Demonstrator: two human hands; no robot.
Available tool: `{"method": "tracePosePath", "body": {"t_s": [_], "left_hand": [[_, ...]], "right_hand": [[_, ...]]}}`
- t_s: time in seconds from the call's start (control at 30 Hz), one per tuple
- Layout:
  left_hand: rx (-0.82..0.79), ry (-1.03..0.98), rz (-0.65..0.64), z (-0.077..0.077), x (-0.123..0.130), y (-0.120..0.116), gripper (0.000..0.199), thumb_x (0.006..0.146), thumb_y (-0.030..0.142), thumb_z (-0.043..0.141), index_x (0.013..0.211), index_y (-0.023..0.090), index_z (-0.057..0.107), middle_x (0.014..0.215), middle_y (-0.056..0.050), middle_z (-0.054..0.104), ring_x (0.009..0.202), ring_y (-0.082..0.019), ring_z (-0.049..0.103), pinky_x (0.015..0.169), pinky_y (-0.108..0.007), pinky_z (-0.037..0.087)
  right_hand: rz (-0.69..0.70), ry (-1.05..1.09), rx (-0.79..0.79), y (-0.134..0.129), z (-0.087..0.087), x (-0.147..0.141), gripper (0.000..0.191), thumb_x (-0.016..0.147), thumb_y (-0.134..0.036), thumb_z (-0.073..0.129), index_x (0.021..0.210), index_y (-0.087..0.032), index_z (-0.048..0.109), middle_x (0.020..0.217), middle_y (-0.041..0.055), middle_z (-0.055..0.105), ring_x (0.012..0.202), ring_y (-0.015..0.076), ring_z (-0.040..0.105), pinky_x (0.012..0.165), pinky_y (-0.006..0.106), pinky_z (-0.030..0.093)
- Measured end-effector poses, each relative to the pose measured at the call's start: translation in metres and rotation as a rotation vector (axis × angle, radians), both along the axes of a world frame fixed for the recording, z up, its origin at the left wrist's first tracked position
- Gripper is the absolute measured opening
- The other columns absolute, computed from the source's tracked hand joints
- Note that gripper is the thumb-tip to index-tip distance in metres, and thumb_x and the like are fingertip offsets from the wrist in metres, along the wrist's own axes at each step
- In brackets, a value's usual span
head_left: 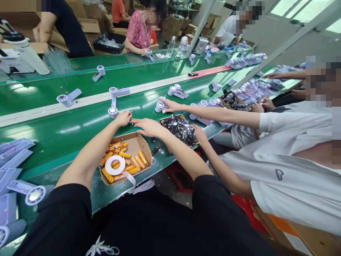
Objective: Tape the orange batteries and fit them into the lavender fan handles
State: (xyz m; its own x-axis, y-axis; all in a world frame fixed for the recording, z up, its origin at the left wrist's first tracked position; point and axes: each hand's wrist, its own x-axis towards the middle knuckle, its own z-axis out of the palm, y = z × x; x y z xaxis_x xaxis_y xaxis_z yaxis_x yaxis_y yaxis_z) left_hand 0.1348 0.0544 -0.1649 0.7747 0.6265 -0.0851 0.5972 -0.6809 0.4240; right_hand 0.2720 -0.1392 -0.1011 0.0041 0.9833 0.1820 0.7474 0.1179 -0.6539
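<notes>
My left hand (124,118) is closed with curled fingers at the left end of a light-purple fan housing (135,121), which shows an orange strip in its handle. My right hand (149,127) reaches over the housing's right end with fingers stretched out; whether it touches is hard to see. Just left of my left hand lies another purple fan housing (113,112) with a round head. Below my hands a cardboard tray (147,147) holds orange battery cells (124,155) and a white tape roll (108,166).
A co-worker's hand (170,106) at right holds a fan housing (159,106); their other hand (199,136) is at a box of black circuit boards (181,129). Stacked housings (16,160) lie at left. More housings sit along the green conveyor (87,113). Other people work opposite.
</notes>
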Motion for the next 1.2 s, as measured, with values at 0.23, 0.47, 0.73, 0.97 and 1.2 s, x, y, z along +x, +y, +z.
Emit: {"method": "tracePosePath", "body": {"t_s": [0.23, 0.47, 0.73, 0.97, 1.2], "left_hand": [[0.180, 0.031, 0.338, 0.027, -0.017, 0.011, 0.061, 0.103, 0.047, 0.057, 0.158, 0.021, 0.054, 0.163, -0.024, 0.049, 0.159, -0.050, 0.034, 0.127, -0.071, 0.027], [0.048, 0.138, 0.305, 0.039, -0.054, 0.013, 0.054, 0.094, 0.036, 0.070, 0.147, 0.027, 0.068, 0.143, -0.014, 0.067, 0.127, -0.032, 0.070, 0.107, -0.037, 0.054], [0.158, 0.171, 0.629, 0.069, -0.245, -0.077, 0.042, 0.098, 0.040, 0.060, 0.133, 0.019, 0.072, 0.132, -0.016, 0.074, 0.123, -0.034, 0.069, 0.101, -0.042, 0.052], [0.278, 0.262, 0.810, 0.039, -0.333, -0.219, 0.038, 0.095, 0.040, 0.058, 0.122, 0.030, 0.082, 0.123, -0.018, 0.078, 0.129, -0.047, 0.065, 0.114, -0.068, 0.043], [0.288, -0.052, 0.657, -0.018, -0.314, -0.282, 0.042, 0.105, 0.036, 0.059, 0.145, 0.035, 0.071, 0.160, -0.008, 0.063, 0.151, -0.036, 0.050, 0.130, -0.059, 0.037]], "right_hand": [[0.042, 0.105, 0.402, -0.140, -0.043, -0.073, 0.019, 0.105, -0.020, 0.066, 0.115, -0.026, 0.081, 0.120, 0.0085, 0.085, 0.112, 0.0254, 0.081, 0.105, 0.048, 0.066], [-0.166, 0.080, 0.545, -0.151, -0.102, -0.105, 0.025, 0.101, -0.017, 0.060, 0.105, -0.026, 0.083, 0.104, 0.0086, 0.087, 0.094, 0.0300, 0.084, 0.084, 0.051, 0.070], [-0.170, 0.103, 0.504, -0.148, -0.118, -0.093, 0.025, 0.102, -0.028, 0.058, 0.089, -0.026, 0.080, 0.093, 0.0099, 0.086, 0.084, 0.0317, 0.083, 0.078, 0.051, 0.067], [-0.250, 0.187, 0.392, -0.141, -0.118, -0.094, 0.030, 0.095, -0.045, 0.060, 0.079, -0.036, 0.084, 0.086, 0.0105, 0.084, 0.082, 0.0395, 0.083, 0.082, 0.063, 0.068], [-0.371, 0.152, 0.322, -0.137, -0.117, -0.094, 0.037, 0.090, -0.063, 0.058, 0.065, -0.044, 0.078, 0.083, 0.0133, 0.083, 0.085, 0.0428, 0.083, 0.086, 0.062, 0.066]]}}
